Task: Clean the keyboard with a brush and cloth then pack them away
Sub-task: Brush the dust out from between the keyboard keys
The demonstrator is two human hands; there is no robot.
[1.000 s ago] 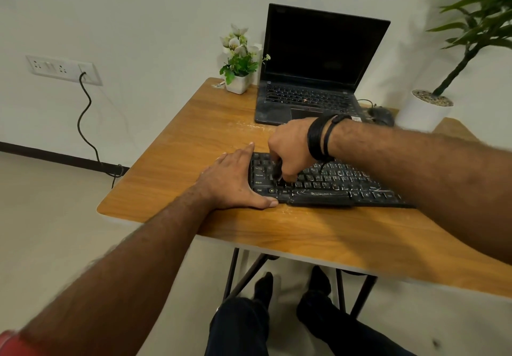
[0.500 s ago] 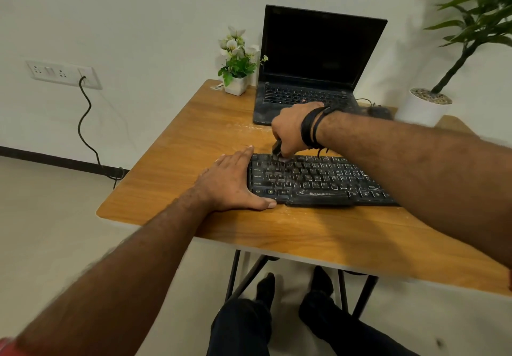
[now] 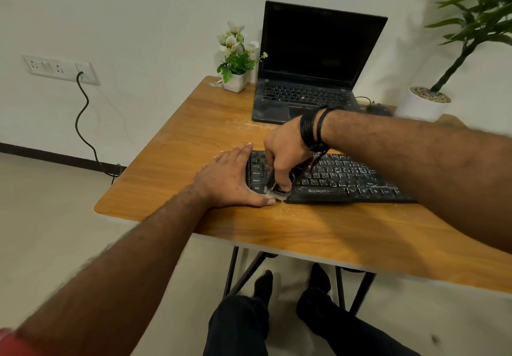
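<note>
Head view: left hand (image 3: pixel 231 182) is lying flat, bracing the black keyboard (image 3: pixel 332 179) while right hand (image 3: pixel 282 153) is gripping the brush (image 3: pixel 274 190), sweeping its front-left corner.

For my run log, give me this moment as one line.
phase: brushing | right hand: grips brush at keyboard front-left corner | left hand: flat, steadying left edge | cloth: unseen

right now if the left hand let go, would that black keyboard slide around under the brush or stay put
It would probably slide: the keyboard looks thin and light on a smooth wooden table. The left hand braces its end, suggesting it shifts under the brush. Looks rigid, unlikely to flex.
</note>
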